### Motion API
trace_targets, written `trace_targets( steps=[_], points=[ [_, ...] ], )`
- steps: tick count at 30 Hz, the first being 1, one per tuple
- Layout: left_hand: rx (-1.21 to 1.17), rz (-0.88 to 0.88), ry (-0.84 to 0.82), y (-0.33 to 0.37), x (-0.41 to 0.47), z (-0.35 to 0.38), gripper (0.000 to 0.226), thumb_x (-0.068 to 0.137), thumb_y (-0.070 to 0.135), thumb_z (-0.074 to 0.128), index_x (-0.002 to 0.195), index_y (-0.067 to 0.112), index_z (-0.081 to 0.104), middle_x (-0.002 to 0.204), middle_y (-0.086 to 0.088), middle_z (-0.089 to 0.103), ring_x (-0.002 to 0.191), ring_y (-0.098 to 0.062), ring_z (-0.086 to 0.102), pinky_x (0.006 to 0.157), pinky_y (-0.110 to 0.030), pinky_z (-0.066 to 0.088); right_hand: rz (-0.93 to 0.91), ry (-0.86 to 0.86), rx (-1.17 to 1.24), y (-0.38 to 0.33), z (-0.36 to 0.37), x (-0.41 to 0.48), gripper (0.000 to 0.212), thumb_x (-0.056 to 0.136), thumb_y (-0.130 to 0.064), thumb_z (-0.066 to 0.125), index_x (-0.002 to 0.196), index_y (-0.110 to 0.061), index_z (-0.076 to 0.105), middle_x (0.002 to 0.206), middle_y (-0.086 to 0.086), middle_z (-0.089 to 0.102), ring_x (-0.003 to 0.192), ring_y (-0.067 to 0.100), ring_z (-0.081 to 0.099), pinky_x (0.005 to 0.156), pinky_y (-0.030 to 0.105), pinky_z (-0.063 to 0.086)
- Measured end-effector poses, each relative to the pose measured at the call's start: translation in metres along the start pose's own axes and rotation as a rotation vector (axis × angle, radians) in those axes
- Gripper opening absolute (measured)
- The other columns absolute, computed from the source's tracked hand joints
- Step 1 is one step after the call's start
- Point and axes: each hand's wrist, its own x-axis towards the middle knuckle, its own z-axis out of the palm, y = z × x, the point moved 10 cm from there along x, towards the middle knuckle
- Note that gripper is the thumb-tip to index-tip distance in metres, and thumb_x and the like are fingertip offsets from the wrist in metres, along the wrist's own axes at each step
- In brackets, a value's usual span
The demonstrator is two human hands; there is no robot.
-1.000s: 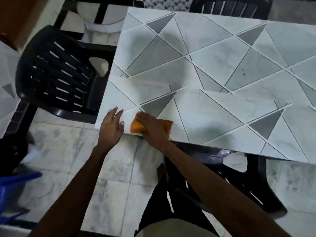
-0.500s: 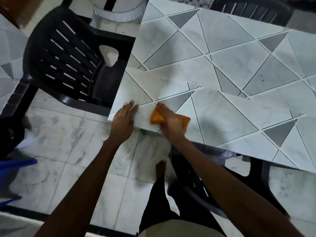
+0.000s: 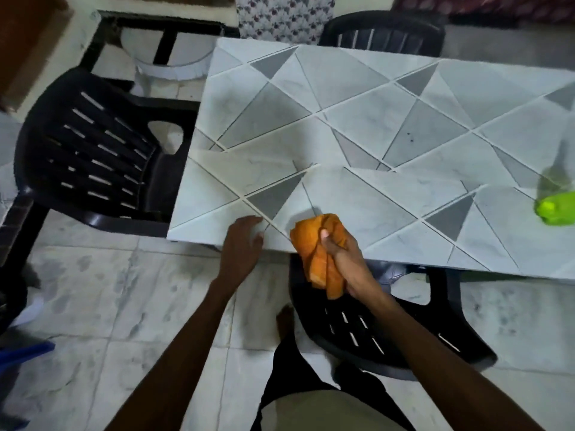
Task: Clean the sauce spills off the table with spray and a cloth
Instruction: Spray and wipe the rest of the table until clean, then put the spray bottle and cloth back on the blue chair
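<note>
From the head view, your right hand [image 3: 342, 255] grips the bunched orange cloth [image 3: 312, 244] at the table's [image 3: 357, 126] near edge, your left hand [image 3: 242, 245] rests just beside it on the tabletop, fingers loosely bent and holding nothing, and the green-capped spray bottle [image 3: 555, 205] sits far right.

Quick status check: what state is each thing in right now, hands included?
orange cloth: bunched, gripped, hanging past the near table edge
right hand: grips the cloth
left hand: rests on the table edge
spray bottle: on the table, far right, untouched
table: small dark specks mid-surface
</note>
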Motion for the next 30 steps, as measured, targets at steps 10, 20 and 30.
trace_targets(
  steps=[10,20,30],
  points=[
    [-0.397,0.051,-0.28,0.25,-0.044,0.198,0.018,0.096,0.015,0.061,0.111,0.019,0.07,0.104,0.013,0.071,0.092,0.01,0.063,0.08,-0.006,0.044,0.228,0.206,0.782,0.038,-0.263,-0.091,0.059,0.092,-0.048,0.064,0.131,-0.004,0.063,0.127,0.022,0.067,0.115,0.035,0.067,0.1,0.053,0.052],
    [-0.482,0.128,-0.258,0.436,-0.057,0.342,0.022,0.091,0.015,0.067,0.113,0.021,0.067,0.115,0.005,0.068,0.101,-0.002,0.062,0.084,-0.018,0.048,0.215,0.426,0.678,0.036,-0.507,-0.141,0.037,0.086,-0.015,0.075,0.121,-0.005,0.066,0.101,0.018,0.076,0.087,0.031,0.074,0.075,0.046,0.062],
    [-0.435,0.255,-0.225,0.555,0.046,0.411,0.109,0.064,0.042,0.087,0.152,0.019,0.027,0.153,-0.001,0.032,0.135,-0.013,0.039,0.11,-0.031,0.036,0.133,0.428,0.676,-0.024,-0.631,-0.089,0.046,0.085,-0.002,0.046,0.129,-0.005,0.061,0.094,0.014,0.069,0.086,0.033,0.065,0.08,0.044,0.058]
  ],
)
